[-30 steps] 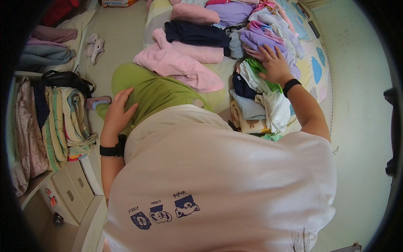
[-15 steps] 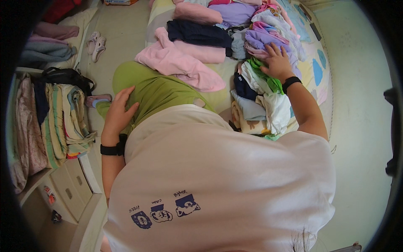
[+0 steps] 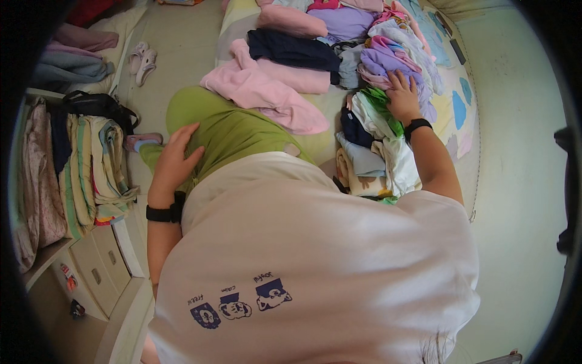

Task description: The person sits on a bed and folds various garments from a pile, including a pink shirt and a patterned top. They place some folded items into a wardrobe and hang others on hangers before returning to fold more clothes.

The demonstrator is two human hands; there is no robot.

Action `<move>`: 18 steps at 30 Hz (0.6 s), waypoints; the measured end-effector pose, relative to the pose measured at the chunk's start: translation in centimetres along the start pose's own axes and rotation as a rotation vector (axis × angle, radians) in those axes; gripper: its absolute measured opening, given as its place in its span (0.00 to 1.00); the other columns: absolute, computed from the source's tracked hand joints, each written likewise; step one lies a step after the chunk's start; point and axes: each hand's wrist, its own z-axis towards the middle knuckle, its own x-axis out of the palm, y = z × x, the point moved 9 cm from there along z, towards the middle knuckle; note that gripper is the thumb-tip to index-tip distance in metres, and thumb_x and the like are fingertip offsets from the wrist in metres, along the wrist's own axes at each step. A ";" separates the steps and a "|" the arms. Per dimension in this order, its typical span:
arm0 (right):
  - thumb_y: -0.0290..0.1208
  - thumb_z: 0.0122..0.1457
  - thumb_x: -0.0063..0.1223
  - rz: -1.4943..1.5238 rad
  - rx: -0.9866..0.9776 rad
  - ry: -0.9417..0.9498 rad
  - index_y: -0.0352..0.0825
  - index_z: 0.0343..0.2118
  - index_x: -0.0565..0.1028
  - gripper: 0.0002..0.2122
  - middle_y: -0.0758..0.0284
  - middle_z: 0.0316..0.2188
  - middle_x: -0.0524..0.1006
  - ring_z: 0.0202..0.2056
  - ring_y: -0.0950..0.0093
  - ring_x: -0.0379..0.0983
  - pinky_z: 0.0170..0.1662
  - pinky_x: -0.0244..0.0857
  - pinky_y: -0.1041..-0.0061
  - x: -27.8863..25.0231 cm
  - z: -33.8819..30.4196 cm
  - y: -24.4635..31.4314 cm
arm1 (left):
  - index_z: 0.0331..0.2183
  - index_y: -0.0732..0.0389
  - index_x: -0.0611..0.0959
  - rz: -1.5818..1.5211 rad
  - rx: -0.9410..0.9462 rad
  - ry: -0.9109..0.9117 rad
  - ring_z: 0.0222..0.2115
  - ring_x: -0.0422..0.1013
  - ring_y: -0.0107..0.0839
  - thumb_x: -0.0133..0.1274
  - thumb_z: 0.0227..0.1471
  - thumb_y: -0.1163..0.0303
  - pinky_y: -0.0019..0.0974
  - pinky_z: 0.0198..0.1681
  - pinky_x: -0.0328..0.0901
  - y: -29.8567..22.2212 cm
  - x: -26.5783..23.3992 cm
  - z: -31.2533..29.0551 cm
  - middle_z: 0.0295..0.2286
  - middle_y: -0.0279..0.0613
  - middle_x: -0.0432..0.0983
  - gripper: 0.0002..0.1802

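My right hand [image 3: 401,97] lies flat, fingers spread, on a heap of clothes [image 3: 388,67] piled on the bed, touching a purple garment [image 3: 388,60] and a green one [image 3: 382,103]. It grips nothing that I can see. My left hand [image 3: 174,159] rests open on my thigh in green trousers [image 3: 224,130]. Both wrists wear black bands. A pink garment [image 3: 267,94] is spread on the bed edge between the two hands, with a dark navy one [image 3: 291,50] behind it. My white shirt fills the lower middle of the view.
A shelf unit [image 3: 60,176] with hanging and folded clothes and small drawers stands at my left. A black bag [image 3: 97,104] sits on top of it. White slippers [image 3: 142,60] lie on the floor beyond. The bed [image 3: 458,97] has a patterned sheet and runs along a pale green wall at the right.
My right hand has shifted slightly across the top of the clothes heap, toward the purple garment. My left hand stays on my thigh.
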 end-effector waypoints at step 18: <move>0.32 0.58 0.43 1.272 0.186 -0.580 0.36 0.45 0.74 0.14 0.55 0.39 0.77 0.40 0.57 0.72 0.44 0.64 0.71 -16.1 8.4 -6.4 | 0.54 0.58 0.72 0.059 0.004 0.013 0.51 0.67 0.45 0.56 0.51 0.68 0.39 0.53 0.62 0.4 0.1 0.7 0.51 0.49 0.68 0.28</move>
